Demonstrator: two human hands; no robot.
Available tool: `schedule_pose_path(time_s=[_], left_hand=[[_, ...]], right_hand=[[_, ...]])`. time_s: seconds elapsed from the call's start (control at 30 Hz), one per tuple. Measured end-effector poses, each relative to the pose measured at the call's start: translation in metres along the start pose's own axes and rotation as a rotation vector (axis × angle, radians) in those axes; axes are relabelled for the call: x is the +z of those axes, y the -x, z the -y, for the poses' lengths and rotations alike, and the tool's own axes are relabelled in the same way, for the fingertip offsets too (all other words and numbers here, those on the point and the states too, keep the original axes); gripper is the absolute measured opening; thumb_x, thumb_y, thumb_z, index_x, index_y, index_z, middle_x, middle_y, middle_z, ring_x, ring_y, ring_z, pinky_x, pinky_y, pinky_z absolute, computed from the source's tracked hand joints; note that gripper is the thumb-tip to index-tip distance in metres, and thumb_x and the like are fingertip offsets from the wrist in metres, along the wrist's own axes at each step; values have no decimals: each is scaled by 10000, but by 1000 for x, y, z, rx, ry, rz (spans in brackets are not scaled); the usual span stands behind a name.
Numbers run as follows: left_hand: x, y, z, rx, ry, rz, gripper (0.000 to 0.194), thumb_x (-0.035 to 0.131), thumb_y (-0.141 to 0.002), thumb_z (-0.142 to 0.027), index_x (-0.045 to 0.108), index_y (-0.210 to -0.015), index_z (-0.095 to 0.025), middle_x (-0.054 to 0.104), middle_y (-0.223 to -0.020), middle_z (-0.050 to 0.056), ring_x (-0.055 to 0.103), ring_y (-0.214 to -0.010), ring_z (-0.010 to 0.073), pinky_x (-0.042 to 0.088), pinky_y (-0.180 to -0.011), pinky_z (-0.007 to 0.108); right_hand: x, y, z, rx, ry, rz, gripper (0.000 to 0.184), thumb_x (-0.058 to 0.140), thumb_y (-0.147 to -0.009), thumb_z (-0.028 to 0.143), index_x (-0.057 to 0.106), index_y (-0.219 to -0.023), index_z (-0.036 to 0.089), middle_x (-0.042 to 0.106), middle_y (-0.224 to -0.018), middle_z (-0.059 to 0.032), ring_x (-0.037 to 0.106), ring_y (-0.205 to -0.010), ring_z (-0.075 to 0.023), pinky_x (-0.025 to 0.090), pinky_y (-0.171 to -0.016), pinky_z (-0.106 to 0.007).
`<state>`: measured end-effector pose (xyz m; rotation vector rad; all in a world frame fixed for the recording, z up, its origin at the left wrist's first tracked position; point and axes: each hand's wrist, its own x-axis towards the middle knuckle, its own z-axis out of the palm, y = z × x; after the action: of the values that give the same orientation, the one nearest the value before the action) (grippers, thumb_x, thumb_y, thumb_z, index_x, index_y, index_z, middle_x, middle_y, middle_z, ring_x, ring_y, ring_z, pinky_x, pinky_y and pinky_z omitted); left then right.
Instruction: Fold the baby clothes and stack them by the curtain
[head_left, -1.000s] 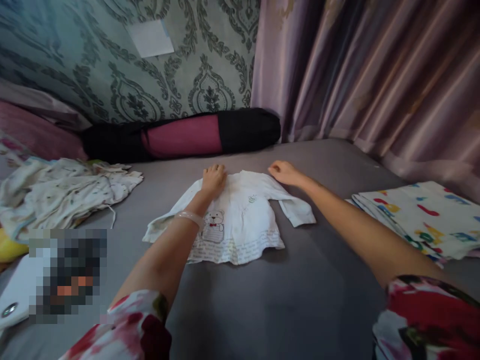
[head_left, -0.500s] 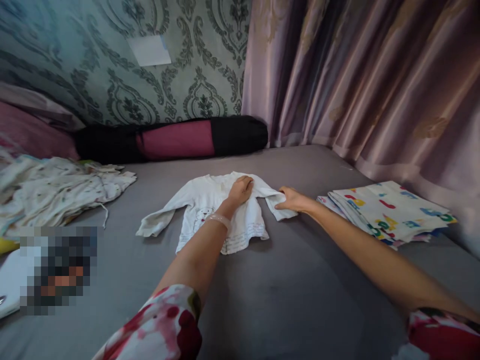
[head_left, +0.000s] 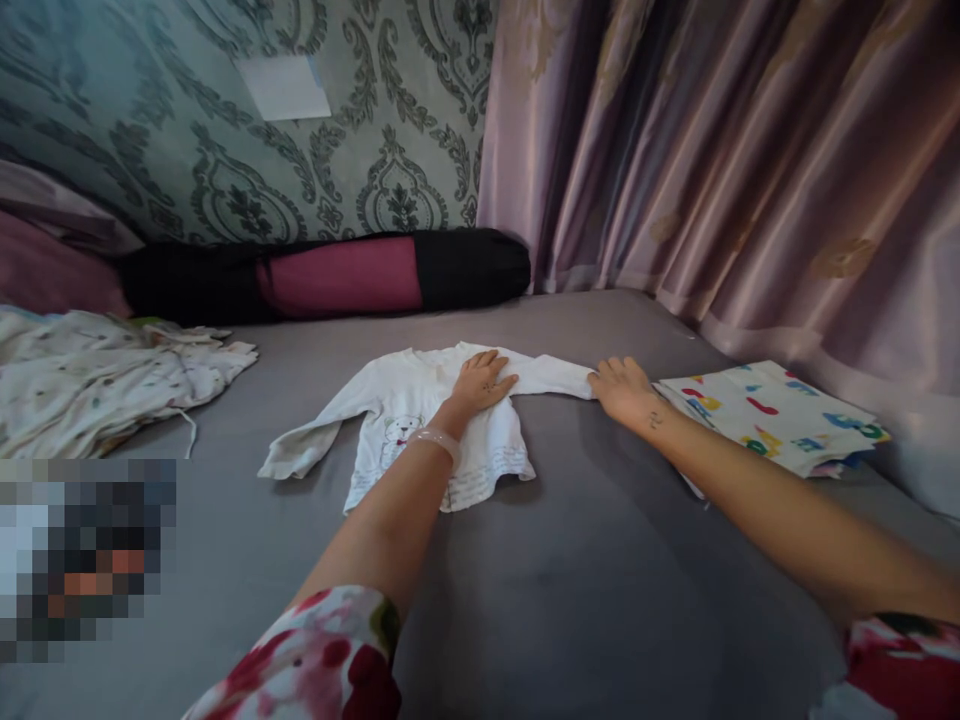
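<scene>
A small white long-sleeved shirt [head_left: 412, 385] with a bear drawing lies spread on the grey sheet. My left hand [head_left: 481, 383] rests flat on its upper chest, near the shoulder, with the fingers apart. At the cuff of the sleeve on the right, my right hand [head_left: 622, 388] has its fingers closed on the fabric, and that sleeve lies straight out to the side. The other sleeve slants down to the left, untouched. My left forearm hides part of the shirt's lower front.
Folded cloth with colourful prints [head_left: 772, 410] is stacked at the right. At the left lie a crumpled white patterned cloth [head_left: 112, 380] and a pixelated object [head_left: 82, 560]. A black and maroon long bag [head_left: 341, 277] runs along the wall, beside a pink curtain [head_left: 675, 150].
My right hand has moved right and turned palm down, drawing the bent sleeve out straight. My left hand stays on the shirt, its fingers now more spread. The view has shifted slightly.
</scene>
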<state>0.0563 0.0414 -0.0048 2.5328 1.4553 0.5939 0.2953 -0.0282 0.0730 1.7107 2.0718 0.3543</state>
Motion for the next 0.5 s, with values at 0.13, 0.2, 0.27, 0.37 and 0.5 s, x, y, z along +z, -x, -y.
schedule_pose_path(time_s=[0.13, 0.2, 0.27, 0.37, 0.5], left_hand=[[-1, 1, -2, -8, -9, 0, 527, 455, -913, -517, 521, -1334, -207, 458, -1448, 104, 384, -1340, 246, 302, -1109, 413], [-2, 1, -3, -13, -20, -4, 495, 412, -939, -485, 529, -1328, -201, 473, -1435, 98, 399, -1329, 241, 310, -1104, 404], [-3, 1, -5, -25, -36, 4, 465, 340, -971, -428, 530, -1329, -199, 480, -1432, 90, 403, -1326, 238, 311, -1103, 403], [-4, 1, -7, -43, -72, 36, 471, 317, -976, -403, 501, -1358, -198, 446, -1462, 85, 372, -1349, 254, 290, -1117, 413], [-5, 0, -10, -81, -99, 83, 521, 337, -957, -448, 441, -1407, -209, 372, -1514, 81, 306, -1388, 288, 254, -1134, 432]], right_hand=[[-22, -16, 22, -35, -145, -47, 356, 383, -862, 48, 666, -1063, 127, 624, -1158, -165, 529, -1111, -287, 355, -907, -392], [-29, -30, 44, -91, -317, -124, 405, 351, -865, 41, 620, -1149, 149, 615, -1208, -132, 550, -1105, -246, 374, -907, -351], [-30, -43, 62, -71, -460, -170, 442, 343, -863, 36, 567, -1222, 160, 603, -1245, -120, 559, -1112, -227, 390, -900, -321], [-19, -55, 69, 85, -543, -214, 432, 322, -879, 38, 555, -1223, 153, 603, -1231, -139, 567, -1113, -239, 403, -897, -326], [7, -57, 38, 319, -519, -74, 345, 366, -903, 89, 594, -1162, 102, 610, -1180, -177, 568, -1117, -271, 423, -887, -345]])
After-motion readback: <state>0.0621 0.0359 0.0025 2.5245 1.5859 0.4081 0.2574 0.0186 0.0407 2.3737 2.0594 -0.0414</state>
